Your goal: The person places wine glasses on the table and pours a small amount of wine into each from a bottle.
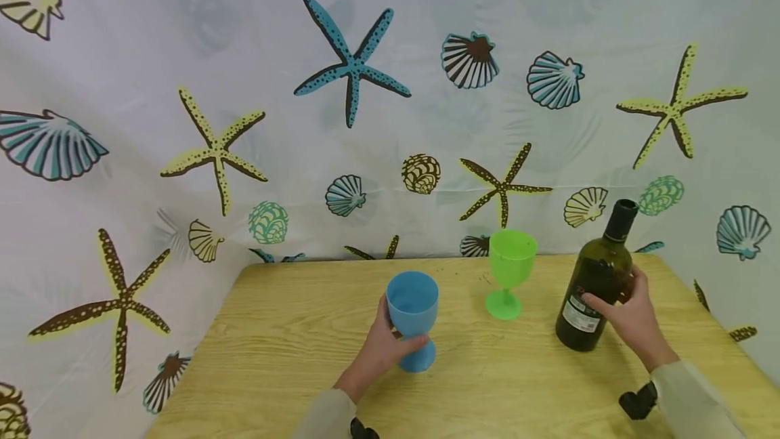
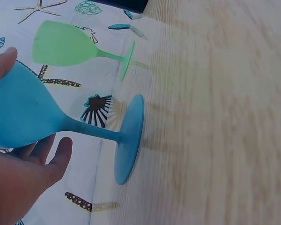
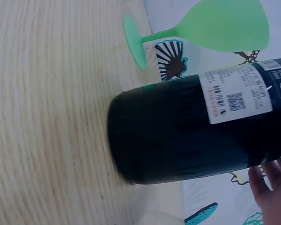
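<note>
Blue goblet (image 1: 413, 317) in left grip (image 1: 380, 349)

A white label (image 3: 235, 91) on the dark bottle (image 3: 164, 136), at upper right, bears Chinese print, a square code (image 3: 235, 101) and, apparently, "750"; the rest is too small.

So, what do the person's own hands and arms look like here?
The left hand and right hand are ungloved. The left sleeve and right sleeve are off-white, with no markings visible. A small black piece shows beneath the right cuff, with a similar one partly visible at the left. No cables show.
</note>
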`<state>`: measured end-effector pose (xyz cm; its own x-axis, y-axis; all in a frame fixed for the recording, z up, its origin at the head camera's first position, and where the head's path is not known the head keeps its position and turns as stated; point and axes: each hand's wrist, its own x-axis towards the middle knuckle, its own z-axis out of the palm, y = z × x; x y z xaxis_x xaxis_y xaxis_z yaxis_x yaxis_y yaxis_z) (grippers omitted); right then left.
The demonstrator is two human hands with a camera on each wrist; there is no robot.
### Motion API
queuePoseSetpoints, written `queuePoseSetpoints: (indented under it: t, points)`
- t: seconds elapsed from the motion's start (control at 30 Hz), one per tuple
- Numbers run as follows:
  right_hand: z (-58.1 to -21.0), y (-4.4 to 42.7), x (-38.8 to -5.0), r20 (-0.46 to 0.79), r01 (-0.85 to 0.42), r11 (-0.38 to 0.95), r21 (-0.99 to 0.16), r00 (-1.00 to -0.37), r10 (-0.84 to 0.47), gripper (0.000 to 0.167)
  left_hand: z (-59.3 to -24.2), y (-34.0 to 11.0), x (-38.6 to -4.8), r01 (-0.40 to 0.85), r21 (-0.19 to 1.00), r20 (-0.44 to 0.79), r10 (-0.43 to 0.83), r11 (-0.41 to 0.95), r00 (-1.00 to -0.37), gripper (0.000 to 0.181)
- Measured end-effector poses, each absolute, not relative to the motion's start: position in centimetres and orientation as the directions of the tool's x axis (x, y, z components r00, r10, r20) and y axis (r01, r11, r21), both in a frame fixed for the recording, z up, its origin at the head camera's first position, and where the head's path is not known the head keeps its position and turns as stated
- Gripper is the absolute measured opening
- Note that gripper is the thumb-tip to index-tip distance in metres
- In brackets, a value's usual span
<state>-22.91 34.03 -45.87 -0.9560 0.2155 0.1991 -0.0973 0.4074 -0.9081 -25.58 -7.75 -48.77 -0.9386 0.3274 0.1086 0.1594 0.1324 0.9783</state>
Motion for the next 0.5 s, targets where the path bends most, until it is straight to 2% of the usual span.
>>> queuePoseSetpoints:
  t: [0.33, 0.5]
  points:
    - [-47.5, 33.6, -24.4, 0.251, -0.18, 0.36, -0.915, -0.955, 0.161, 0.095, -48.7, -7.4, -25.8, 0.158, 0.976, 0.106, 0.31, 0.148, -0.945, 0.098]
    - [-47.6, 34.1, -24.4, 0.234, -0.156, 0.363, -0.919, -0.955, 0.182, 0.093, -48.7, -7.0, -25.7, 0.17, 0.978, 0.124, 0.319, 0.122, -0.939, 0.096]
